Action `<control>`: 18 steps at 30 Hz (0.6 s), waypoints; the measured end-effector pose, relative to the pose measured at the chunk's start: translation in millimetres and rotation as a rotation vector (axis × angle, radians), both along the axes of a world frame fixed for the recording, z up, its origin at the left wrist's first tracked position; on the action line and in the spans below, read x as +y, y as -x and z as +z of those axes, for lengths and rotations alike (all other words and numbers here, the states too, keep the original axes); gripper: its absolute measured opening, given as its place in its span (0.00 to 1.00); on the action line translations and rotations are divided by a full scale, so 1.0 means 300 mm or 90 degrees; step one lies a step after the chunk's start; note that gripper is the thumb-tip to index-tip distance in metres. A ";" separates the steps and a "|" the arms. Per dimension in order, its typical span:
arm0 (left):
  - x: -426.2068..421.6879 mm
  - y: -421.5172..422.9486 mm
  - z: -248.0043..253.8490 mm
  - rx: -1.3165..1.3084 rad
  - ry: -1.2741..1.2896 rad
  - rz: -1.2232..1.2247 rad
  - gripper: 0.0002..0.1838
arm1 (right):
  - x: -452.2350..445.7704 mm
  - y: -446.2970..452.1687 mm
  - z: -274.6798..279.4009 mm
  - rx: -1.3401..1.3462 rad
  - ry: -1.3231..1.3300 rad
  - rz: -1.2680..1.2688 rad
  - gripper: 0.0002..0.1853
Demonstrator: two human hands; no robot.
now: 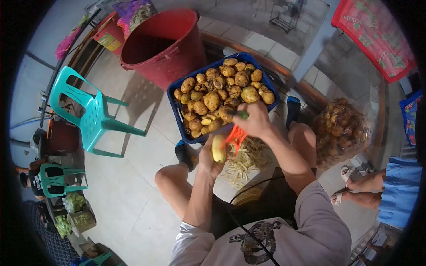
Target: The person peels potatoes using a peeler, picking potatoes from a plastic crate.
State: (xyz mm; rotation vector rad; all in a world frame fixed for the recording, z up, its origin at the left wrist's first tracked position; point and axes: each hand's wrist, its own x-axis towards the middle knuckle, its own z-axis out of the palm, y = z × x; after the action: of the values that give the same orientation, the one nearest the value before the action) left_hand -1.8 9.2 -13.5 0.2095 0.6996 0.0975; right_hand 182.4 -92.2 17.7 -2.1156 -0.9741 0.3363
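Note:
A pale yellow peeled potato [218, 148] lies in my left hand [207, 158], whose fingers are wrapped round it. My right hand [256, 119] grips an orange peeler [236, 135], its orange part close to the potato's upper right side. A bit of green shows at the right fingers. Whether the blade touches the potato, I cannot tell. Just beyond my hands stands a blue crate [177, 119] heaped with brown unpeeled potatoes [212, 101]. Pale peel strips [245, 163] lie in a pile on the floor below my hands, between my legs.
Behind the crate stands a large red tub [164, 48]. A teal plastic chair [95, 111] is on the left. At right sits a clear bag of potatoes [341, 128]. Another person's sandalled feet [348, 186] are beyond my right knee. A black cable [235, 221] runs over my shirt.

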 end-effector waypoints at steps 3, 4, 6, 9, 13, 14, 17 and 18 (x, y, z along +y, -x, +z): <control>-0.018 -0.024 0.030 0.105 -0.062 0.011 0.21 | -0.002 0.067 0.082 -0.078 -0.131 0.111 0.11; -0.017 -0.018 0.028 0.105 -0.062 0.012 0.21 | 0.000 0.067 0.102 -0.101 -0.109 0.118 0.11; -0.022 0.012 0.015 -0.036 -0.146 -0.107 0.22 | 0.005 0.049 0.088 -0.121 -0.088 0.124 0.12; -0.045 0.008 0.032 -0.033 -0.112 -0.093 0.22 | 0.005 -0.094 -0.014 -0.050 -0.020 -0.079 0.14; -0.029 -0.016 0.063 -0.012 -0.056 -0.088 0.22 | -0.007 -0.102 -0.045 0.065 0.000 -0.121 0.18; -0.026 -0.027 0.070 0.002 0.019 -0.033 0.23 | -0.004 -0.069 -0.011 0.113 -0.013 -0.107 0.18; -0.019 -0.037 0.054 0.049 0.007 0.008 0.23 | 0.001 0.037 0.043 -0.047 -0.075 0.061 0.12; -0.016 -0.039 0.049 0.085 -0.008 0.024 0.23 | 0.004 0.059 0.061 -0.110 -0.121 0.112 0.11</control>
State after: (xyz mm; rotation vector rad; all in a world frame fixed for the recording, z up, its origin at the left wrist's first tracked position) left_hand 9.9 4.4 1.3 0.2170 0.8359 0.1252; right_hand 164.6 -90.8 36.0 -1.9146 -1.2459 0.1407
